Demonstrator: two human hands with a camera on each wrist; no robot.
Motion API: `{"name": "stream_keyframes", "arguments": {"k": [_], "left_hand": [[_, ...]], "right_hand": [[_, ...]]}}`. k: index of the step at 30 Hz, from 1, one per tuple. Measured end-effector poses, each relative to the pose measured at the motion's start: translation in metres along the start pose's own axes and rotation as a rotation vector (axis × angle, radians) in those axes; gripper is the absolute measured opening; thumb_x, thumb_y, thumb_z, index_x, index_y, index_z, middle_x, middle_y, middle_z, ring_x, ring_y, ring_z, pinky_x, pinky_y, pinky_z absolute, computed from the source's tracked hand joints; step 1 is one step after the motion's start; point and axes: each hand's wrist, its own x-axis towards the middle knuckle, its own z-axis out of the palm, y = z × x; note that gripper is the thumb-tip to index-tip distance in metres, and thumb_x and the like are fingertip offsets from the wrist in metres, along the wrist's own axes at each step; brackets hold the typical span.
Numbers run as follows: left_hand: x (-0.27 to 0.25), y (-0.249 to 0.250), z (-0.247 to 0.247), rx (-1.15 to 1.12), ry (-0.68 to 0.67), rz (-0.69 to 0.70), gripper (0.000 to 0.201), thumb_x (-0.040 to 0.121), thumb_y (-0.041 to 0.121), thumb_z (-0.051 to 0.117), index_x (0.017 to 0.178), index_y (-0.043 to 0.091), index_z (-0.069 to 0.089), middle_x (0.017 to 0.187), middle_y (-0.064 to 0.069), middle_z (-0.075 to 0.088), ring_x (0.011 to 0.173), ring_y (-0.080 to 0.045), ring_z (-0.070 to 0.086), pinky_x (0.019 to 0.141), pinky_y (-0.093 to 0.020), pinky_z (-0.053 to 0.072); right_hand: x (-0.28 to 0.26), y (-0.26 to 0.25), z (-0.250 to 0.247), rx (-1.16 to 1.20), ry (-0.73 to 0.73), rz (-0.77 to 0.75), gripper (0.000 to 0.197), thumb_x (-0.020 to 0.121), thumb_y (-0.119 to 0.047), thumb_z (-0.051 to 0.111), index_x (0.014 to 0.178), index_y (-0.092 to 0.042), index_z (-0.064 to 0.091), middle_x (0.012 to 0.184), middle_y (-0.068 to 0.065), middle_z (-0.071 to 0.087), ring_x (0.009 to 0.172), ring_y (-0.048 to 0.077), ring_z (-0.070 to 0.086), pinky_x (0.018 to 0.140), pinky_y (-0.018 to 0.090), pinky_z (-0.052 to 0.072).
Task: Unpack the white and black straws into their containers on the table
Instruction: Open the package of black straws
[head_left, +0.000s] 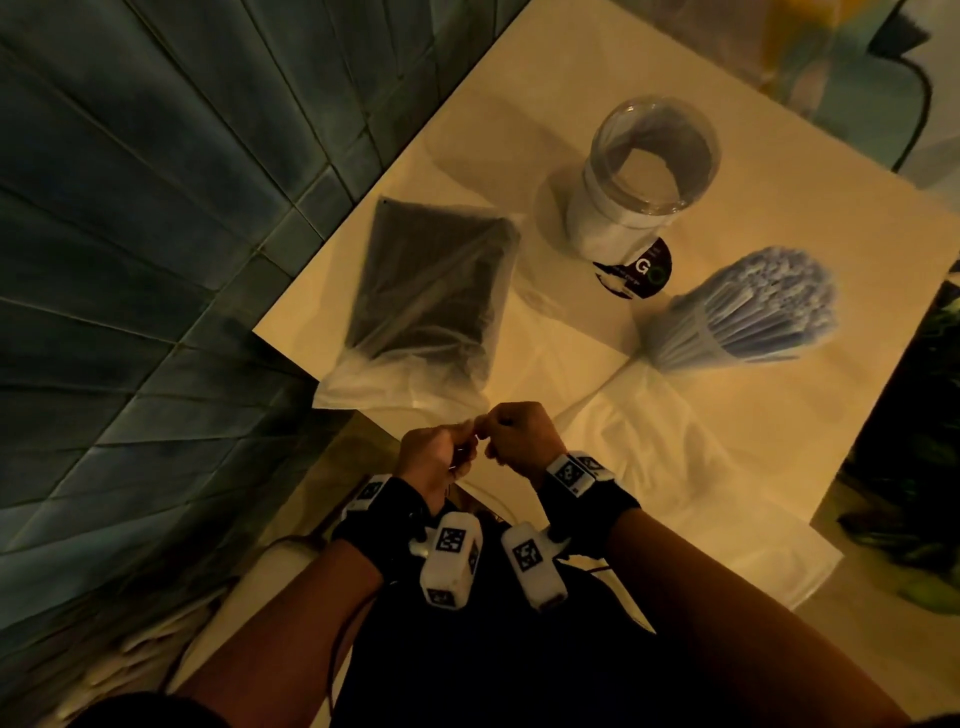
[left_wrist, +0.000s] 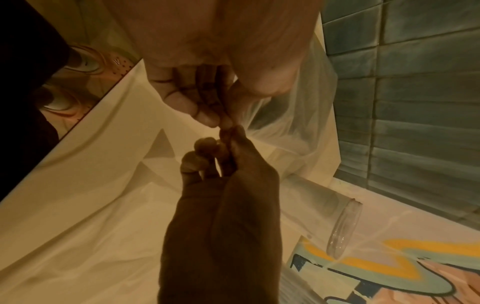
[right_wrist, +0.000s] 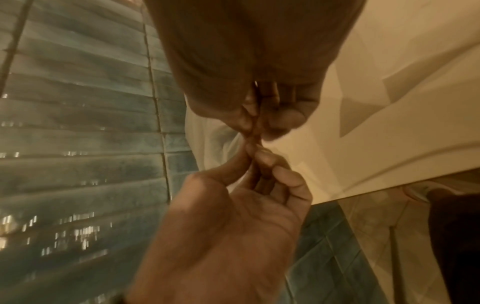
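Both hands meet at the near edge of the table (head_left: 753, 426), fingertips touching. Left hand (head_left: 435, 456) and right hand (head_left: 522, 435) each have fingers curled with thumb pressed to forefinger, pinching the same thin edge of the clear plastic bag (head_left: 415, 384). In the left wrist view the film fans out from the pinch point, away from the fingers toward the tiled wall (head_left: 130, 208). The right wrist view shows the pinch too: two thumb-and-finger pairs clamped tip to tip on a narrow twisted strip of plastic, other fingers folded into the palms.

Black straws (head_left: 426, 280) lie in a flat packed block inside that bag, just beyond the fingertips and slightly left of them, still sealed in.

Farther past the fingers, to the right, a clear plastic cup (head_left: 649, 171) stands upright with white material lining its lower part; nothing else inside it can be made out. It sits on a dark round label or coaster (head_left: 644, 273) showing a "G" and a green ring; the rest of the print is too blurred to read.

Right of the cup, well apart from both hands, white straws (head_left: 748, 306) stand bundled in a second container, fanned at the top.

A white cloth or paper (head_left: 675, 467) covers the table beside the right hand.
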Motion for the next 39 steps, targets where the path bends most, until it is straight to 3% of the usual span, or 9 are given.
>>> {"name": "stream_keyframes", "arguments": {"k": [5, 10, 14, 17, 20, 25, 29, 33, 39], "left_hand": [[0.009, 0.011, -0.004, 0.021, 0.073, -0.023, 0.018, 0.093, 0.009, 0.063, 0.075, 0.007, 0.065, 0.062, -0.005, 0.057, 0.057, -0.016, 0.049, 0.053, -0.027, 0.039], [0.040, 0.029, -0.060, -0.036, 0.166, -0.047, 0.032, 0.103, 0.011, 0.045, 0.071, 0.011, 0.048, 0.063, -0.006, 0.042, 0.052, -0.016, 0.039, 0.037, -0.019, 0.035], [0.037, 0.031, -0.095, -0.035, 0.287, -0.066, 0.029, 0.102, 0.009, 0.045, 0.073, 0.011, 0.049, 0.065, -0.005, 0.040, 0.053, -0.016, 0.038, 0.042, -0.022, 0.036], [0.010, 0.017, -0.090, -0.043, 0.203, -0.106, 0.021, 0.102, 0.007, 0.044, 0.083, 0.010, 0.052, 0.065, -0.004, 0.042, 0.058, -0.014, 0.038, 0.054, -0.024, 0.033], [-0.013, 0.009, -0.089, 0.214, 0.017, -0.166, 0.025, 0.102, 0.010, 0.047, 0.080, 0.008, 0.058, 0.055, 0.000, 0.046, 0.045, -0.009, 0.041, 0.043, -0.018, 0.032], [-0.014, 0.031, -0.075, 1.031, 0.100, 0.640, 0.025, 0.096, 0.019, 0.059, 0.079, 0.005, 0.071, 0.077, -0.013, 0.070, 0.074, -0.029, 0.064, 0.069, -0.038, 0.050], [-0.018, 0.040, -0.011, 1.541, -0.056, 0.981, 0.024, 0.094, 0.040, 0.057, 0.103, 0.019, 0.065, 0.111, -0.004, 0.062, 0.104, -0.027, 0.057, 0.087, -0.037, 0.045], [-0.001, 0.027, 0.022, 2.040, -0.106, 1.019, 0.061, 0.092, 0.050, 0.058, 0.139, 0.016, 0.038, 0.145, -0.007, 0.039, 0.129, -0.030, 0.038, 0.107, -0.047, 0.031], [0.025, 0.064, 0.021, 2.030, 0.049, 1.036, 0.047, 0.095, 0.036, 0.053, 0.137, 0.022, 0.042, 0.144, -0.007, 0.042, 0.129, -0.031, 0.039, 0.105, -0.048, 0.033]], "right_hand": [[-0.004, 0.000, -0.002, -0.200, 0.084, -0.141, 0.026, 0.094, -0.017, 0.059, 0.069, -0.013, 0.065, 0.070, 0.003, 0.064, 0.070, 0.017, 0.057, 0.066, 0.024, 0.040], [-0.006, 0.011, -0.040, -0.217, 0.116, -0.155, 0.032, 0.093, -0.016, 0.060, 0.063, -0.024, 0.058, 0.061, -0.009, 0.057, 0.059, 0.005, 0.051, 0.053, 0.008, 0.035], [0.000, 0.020, -0.070, -0.277, 0.133, -0.134, 0.029, 0.093, -0.015, 0.060, 0.065, -0.018, 0.061, 0.063, -0.002, 0.058, 0.064, 0.016, 0.054, 0.064, 0.025, 0.039], [0.011, 0.019, -0.079, -0.191, 0.152, -0.056, 0.021, 0.094, -0.018, 0.060, 0.078, -0.007, 0.069, 0.069, 0.008, 0.065, 0.064, 0.022, 0.062, 0.063, 0.032, 0.052], [0.023, 0.017, -0.089, 0.097, 0.257, 0.091, 0.024, 0.098, -0.017, 0.057, 0.077, -0.008, 0.063, 0.065, 0.011, 0.062, 0.053, 0.020, 0.060, 0.055, 0.031, 0.056], [0.012, 0.018, -0.093, 0.479, 0.289, 0.238, 0.023, 0.096, -0.024, 0.062, 0.087, -0.008, 0.049, 0.068, 0.014, 0.056, 0.058, 0.028, 0.062, 0.059, 0.041, 0.058], [-0.012, 0.025, -0.073, 0.568, 0.195, 0.403, 0.027, 0.094, -0.024, 0.065, 0.090, 0.000, 0.053, 0.074, 0.016, 0.057, 0.058, 0.030, 0.062, 0.058, 0.043, 0.059], [-0.015, 0.039, -0.043, 0.652, 0.079, 0.505, 0.034, 0.095, -0.024, 0.065, 0.091, 0.009, 0.058, 0.087, 0.021, 0.062, 0.063, 0.034, 0.065, 0.062, 0.046, 0.060], [0.001, 0.018, -0.032, 0.731, 0.208, 0.372, 0.015, 0.096, -0.008, 0.058, 0.087, 0.003, 0.060, 0.074, 0.015, 0.062, 0.059, 0.027, 0.063, 0.058, 0.036, 0.058]]}}
